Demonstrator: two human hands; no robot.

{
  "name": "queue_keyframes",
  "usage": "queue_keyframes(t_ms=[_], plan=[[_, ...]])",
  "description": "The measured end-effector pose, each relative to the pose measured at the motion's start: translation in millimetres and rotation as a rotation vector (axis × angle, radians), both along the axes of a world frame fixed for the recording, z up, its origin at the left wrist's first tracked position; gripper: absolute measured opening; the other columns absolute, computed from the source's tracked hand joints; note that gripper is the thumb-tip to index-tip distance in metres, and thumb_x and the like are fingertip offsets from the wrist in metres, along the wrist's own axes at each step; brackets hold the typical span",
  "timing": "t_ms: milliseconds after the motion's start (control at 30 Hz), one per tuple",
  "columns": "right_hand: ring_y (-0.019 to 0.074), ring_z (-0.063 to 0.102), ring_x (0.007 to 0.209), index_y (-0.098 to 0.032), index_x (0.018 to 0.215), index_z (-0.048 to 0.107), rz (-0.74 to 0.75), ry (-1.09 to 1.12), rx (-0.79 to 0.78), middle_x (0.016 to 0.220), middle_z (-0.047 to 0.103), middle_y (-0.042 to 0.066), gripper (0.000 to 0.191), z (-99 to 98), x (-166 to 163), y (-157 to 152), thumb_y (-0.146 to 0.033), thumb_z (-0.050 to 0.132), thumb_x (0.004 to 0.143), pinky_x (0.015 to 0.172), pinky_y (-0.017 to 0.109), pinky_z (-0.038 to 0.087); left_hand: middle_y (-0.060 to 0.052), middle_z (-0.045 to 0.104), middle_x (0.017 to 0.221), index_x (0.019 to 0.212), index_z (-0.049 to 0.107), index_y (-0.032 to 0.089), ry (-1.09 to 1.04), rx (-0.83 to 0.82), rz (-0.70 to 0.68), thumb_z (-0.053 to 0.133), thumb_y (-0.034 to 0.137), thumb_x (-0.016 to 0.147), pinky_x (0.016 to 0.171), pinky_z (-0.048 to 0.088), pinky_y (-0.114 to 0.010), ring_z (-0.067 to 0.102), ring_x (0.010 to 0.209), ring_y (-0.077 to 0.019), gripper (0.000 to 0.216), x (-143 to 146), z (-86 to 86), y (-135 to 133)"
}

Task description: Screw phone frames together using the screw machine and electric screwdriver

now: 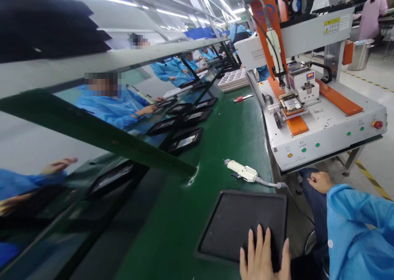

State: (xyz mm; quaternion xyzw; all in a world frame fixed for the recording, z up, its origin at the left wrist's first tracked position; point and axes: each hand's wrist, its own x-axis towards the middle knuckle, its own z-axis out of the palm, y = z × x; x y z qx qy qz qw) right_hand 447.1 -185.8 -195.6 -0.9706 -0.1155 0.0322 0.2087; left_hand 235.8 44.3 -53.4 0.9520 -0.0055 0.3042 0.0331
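Note:
My left hand [261, 257] lies palm down at the bottom of the view, its fingers spread over a black rectangular tray [229, 224] with a raised rim. The tray rests on the green bench top near its edge. Just beyond it lies a white electric screwdriver [244, 171], its cable running off over the bench edge. To the right, my right hand [320, 182] rests on my knee in dark trousers, below a blue sleeve. Its fingers lie loosely over the knee, with nothing seen in them.
A screw-driving machine [332, 128] with an orange column stands right of the bench, holding a device. Black trays with devices [186, 141] line the left side beside a green post [101, 132]. A red-handled tool [243, 98] lies farther back. Co-workers in blue [107, 107] sit across.

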Motion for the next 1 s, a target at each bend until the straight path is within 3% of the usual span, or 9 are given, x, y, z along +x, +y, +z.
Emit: queue_keyframes(t_ms=[167,400,500,600,733,867,1000], plan=[[0.0149,0.061,0.071,-0.018,0.073,0.065,0.094,0.039,-0.020,0.073,0.066,0.002,0.023,16.5,-0.6,-5.4,-0.035,0.058,0.087,0.062,0.023,0.030,-0.018,0.066,0.120,0.118,0.061,0.014,-0.086,-0.005,-0.046,0.060,0.032,0.085,0.100,0.038,-0.050,0.057,0.119,-0.0349,0.038,5.6,0.2,1.1],[0.0159,0.061,0.075,-0.018,0.083,0.068,0.214,-0.035,-0.017,0.079,0.068,0.005,0.030,76.3,14.5,-13.1,-0.043,0.053,0.091,0.067,0.023,0.036,-0.014,0.067,0.119,0.114,0.064,0.016,-0.101,0.104,-0.241,0.061,0.019,0.082,0.100,0.038,-0.046,0.059,0.116,-0.0321,0.032,4.8,-4.9,7.5],[0.0155,0.061,0.075,-0.018,0.087,0.069,0.206,-0.059,-0.028,0.080,0.068,0.006,0.033,89.3,26.1,-9.1,-0.042,0.047,0.094,0.067,0.023,0.036,-0.013,0.067,0.120,0.115,0.064,0.015,-0.111,0.165,-0.288,0.064,0.019,0.081,0.101,0.038,-0.044,0.060,0.115,-0.0315,0.035,5.4,-6.2,11.5],[0.0166,0.062,0.075,-0.018,0.082,0.068,0.193,-0.029,-0.065,0.078,0.067,0.006,0.028,79.5,34.2,-5.2,-0.039,0.052,0.091,0.066,0.024,0.036,-0.014,0.068,0.119,0.114,0.064,0.014,-0.129,0.164,-0.289,0.065,0.018,0.080,0.101,0.038,-0.045,0.060,0.116,-0.0320,0.034,4.3,-5.7,10.4],[0.0175,0.061,0.074,-0.017,0.075,0.066,0.133,0.047,-0.119,0.076,0.066,0.006,0.020,45.3,35.3,-2.3,-0.036,0.064,0.083,0.064,0.023,0.034,-0.014,0.068,0.118,0.113,0.064,0.014,-0.139,0.134,-0.309,0.064,0.015,0.080,0.101,0.040,-0.046,0.059,0.118,-0.0317,0.033,2.4,-2.7,4.8],[0.0172,0.061,0.075,-0.018,0.079,0.064,-0.010,0.055,-0.128,0.077,0.065,0.005,0.027,19.4,30.7,1.0,-0.039,0.052,0.092,0.063,0.024,0.032,-0.014,0.068,0.118,0.113,0.064,0.014,-0.127,0.116,-0.326,0.064,0.014,0.080,0.100,0.041,-0.047,0.059,0.118,-0.0310,0.033,3.1,0.8,1.5],[0.0166,0.060,0.075,-0.018,0.080,0.063,-0.064,0.045,-0.109,0.078,0.065,0.004,0.029,9.4,28.4,3.3,-0.042,0.052,0.092,0.063,0.024,0.030,-0.013,0.068,0.117,0.112,0.064,0.015,-0.129,0.113,-0.325,0.064,0.014,0.080,0.100,0.042,-0.046,0.060,0.117,-0.0306,0.033,3.9,2.5,1.7]])
